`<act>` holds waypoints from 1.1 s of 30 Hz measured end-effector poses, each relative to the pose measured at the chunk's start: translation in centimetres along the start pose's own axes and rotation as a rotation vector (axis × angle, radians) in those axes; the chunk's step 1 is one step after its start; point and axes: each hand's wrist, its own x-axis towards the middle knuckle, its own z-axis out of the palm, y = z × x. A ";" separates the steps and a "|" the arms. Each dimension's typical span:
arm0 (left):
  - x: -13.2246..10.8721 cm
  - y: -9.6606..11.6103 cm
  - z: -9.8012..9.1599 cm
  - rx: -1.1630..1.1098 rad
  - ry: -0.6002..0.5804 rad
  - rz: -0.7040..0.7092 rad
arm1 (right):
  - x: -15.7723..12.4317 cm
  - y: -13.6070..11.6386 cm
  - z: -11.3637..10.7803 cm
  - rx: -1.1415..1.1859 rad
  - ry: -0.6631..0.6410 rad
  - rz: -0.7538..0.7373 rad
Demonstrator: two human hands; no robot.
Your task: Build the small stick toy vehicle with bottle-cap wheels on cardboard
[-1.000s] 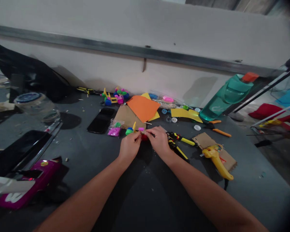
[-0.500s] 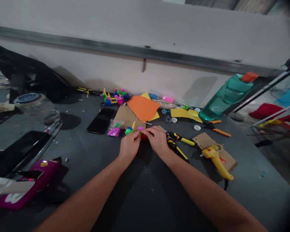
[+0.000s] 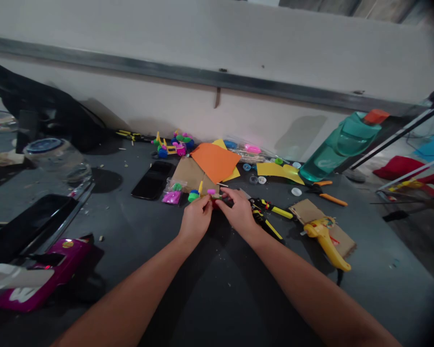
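A small craft toy (image 3: pixel 211 192) with pink, red, green and blue parts and an upright yellow piece is mostly hidden between my fingers. My left hand (image 3: pixel 195 219) pinches its near side between thumb and fingers. My right hand (image 3: pixel 237 212) is at its right end, thumb and index finger spread apart around it. Just left of the toy lies a clear bag (image 3: pixel 172 193) with pink and green pieces. Behind it are a brown cardboard sheet (image 3: pixel 188 174) and an orange sheet (image 3: pixel 217 161).
Yellow-handled pliers (image 3: pixel 271 209) lie right of my hands. Farther right are a yellow glue gun (image 3: pixel 325 238) on cardboard, orange-handled pliers (image 3: pixel 329 195) and a leaning teal bottle (image 3: pixel 340 144). A black phone (image 3: pixel 153 180), a clear jar (image 3: pixel 58 159) and a magenta power strip (image 3: pixel 47 274) are left.
My right thumb and index finger have moved apart from a pinch on the toy. My left hand keeps its pinch. The whole view has shifted slightly.
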 end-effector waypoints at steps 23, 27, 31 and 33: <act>-0.4 1.0 -1.1 -0.303 0.101 -0.135 | 0.1 0.5 0.0 -0.064 -0.037 0.036; -0.4 1.3 -1.3 -0.318 0.108 -0.163 | 0.1 0.3 -0.3 -0.067 0.029 0.038; -0.3 1.1 -1.0 -0.172 0.036 -0.128 | 0.1 0.2 -0.6 -0.086 0.088 0.042; -0.3 1.1 -1.0 -0.041 0.003 -0.055 | 0.1 0.3 -0.7 -0.072 0.098 0.052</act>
